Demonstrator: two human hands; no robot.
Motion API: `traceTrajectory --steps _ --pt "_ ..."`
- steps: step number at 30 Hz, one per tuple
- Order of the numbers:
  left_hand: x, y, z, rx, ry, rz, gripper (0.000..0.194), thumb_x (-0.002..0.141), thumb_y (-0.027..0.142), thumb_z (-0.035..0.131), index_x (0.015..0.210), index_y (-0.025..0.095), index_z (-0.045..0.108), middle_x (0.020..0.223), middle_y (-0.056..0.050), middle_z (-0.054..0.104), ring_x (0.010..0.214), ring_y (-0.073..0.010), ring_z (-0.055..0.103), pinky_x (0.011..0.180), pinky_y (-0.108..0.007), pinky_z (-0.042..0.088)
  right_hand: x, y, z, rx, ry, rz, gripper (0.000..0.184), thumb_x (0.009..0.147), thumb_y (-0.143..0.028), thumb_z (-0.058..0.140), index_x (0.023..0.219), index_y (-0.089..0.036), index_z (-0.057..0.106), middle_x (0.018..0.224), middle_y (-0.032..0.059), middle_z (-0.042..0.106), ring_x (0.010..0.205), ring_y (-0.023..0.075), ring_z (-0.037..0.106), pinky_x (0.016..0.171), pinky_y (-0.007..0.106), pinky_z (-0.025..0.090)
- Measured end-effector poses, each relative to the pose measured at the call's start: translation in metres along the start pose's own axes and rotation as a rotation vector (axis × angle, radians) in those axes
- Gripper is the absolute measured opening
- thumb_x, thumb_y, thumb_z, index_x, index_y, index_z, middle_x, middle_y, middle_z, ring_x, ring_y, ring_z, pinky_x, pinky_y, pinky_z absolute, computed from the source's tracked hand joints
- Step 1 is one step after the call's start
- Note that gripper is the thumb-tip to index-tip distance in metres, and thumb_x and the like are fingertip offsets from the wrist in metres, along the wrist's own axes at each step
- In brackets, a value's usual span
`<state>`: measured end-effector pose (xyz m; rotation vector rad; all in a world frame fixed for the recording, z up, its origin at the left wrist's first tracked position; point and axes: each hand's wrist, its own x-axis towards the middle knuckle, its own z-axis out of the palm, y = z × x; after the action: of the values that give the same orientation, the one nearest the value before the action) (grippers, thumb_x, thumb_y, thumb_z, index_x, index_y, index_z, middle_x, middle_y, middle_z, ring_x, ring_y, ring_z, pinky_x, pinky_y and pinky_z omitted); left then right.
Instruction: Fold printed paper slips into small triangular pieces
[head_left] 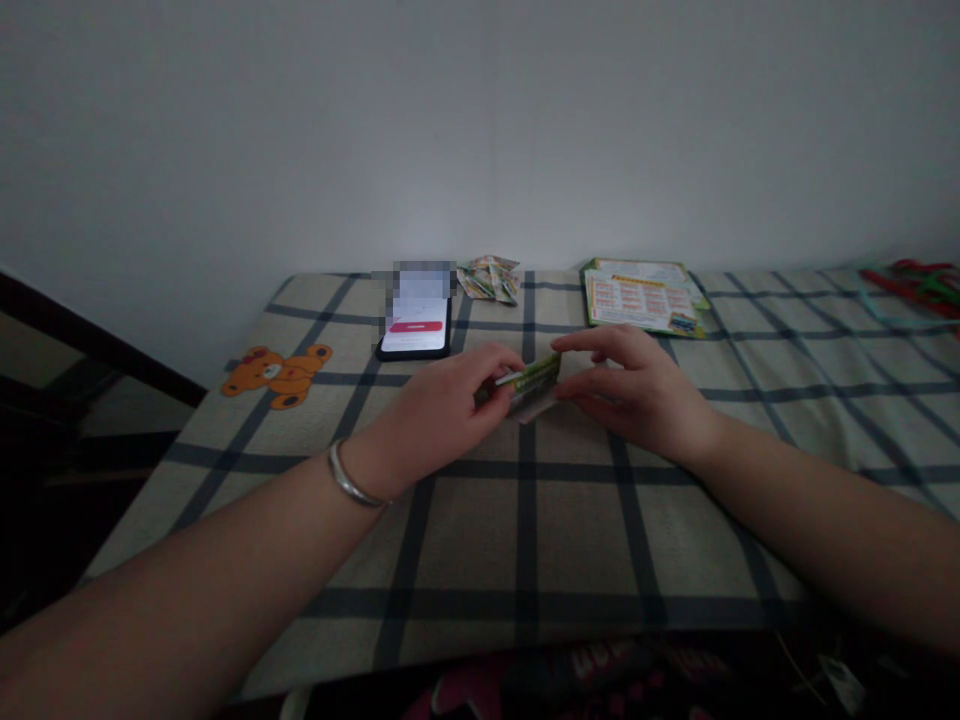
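Observation:
A thin green-and-white printed packet (534, 376) is held a little above the checked tablecloth, between my two hands. It is tilted, and I cannot tell whether it is a sachet or folded paper. My left hand (461, 400), with a silver bangle at the wrist, pinches its left end between thumb and fingers. At its right edge, my right hand (637, 390) has the index finger on the upper corner and the thumb lower down. Part of the packet is hidden behind the left fingers.
A lit phone (415, 325) lies behind my left hand, beside crumpled printed wrappers (491, 279). Printed cards (641, 298) lie near the wall. An orange teddy bear cutout (277, 375) is at the left. Red and green items (919, 290) sit far right on the tablecloth (465, 540).

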<state>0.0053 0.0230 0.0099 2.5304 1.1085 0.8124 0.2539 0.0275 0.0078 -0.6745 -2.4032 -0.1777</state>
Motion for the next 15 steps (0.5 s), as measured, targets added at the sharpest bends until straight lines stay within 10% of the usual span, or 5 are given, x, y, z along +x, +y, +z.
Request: traceTrajectory --steps 7,15 --pt "0.0016 -0.0044 0.0029 0.048 0.033 -0.140 0.019 0.085 0.022 0.060 0.104 0.021 0.058 0.087 0.002 0.066 0.075 -0.0137 0.063 0.065 -0.026 0.047 0.0005 -0.0026 -0.0050 -0.177 -0.080 -0.136 0.012 0.089 -0.019 0.059 0.094 -0.022 0.070 0.119 0.0051 0.068 0.103 0.0242 0.059 0.085 0.040 0.050" --pt "0.0006 -0.0099 0.0051 0.160 0.045 0.125 0.023 0.085 0.012 0.058 0.106 0.020 0.065 0.120 -0.008 0.054 0.113 -0.0206 0.055 0.098 -0.038 0.049 0.0013 0.0017 -0.0066 -0.162 -0.245 -0.100 0.016 0.093 -0.019 0.053 0.097 -0.019 0.068 0.118 0.0040 0.070 0.109 0.0264 0.058 0.088 0.042 0.050"
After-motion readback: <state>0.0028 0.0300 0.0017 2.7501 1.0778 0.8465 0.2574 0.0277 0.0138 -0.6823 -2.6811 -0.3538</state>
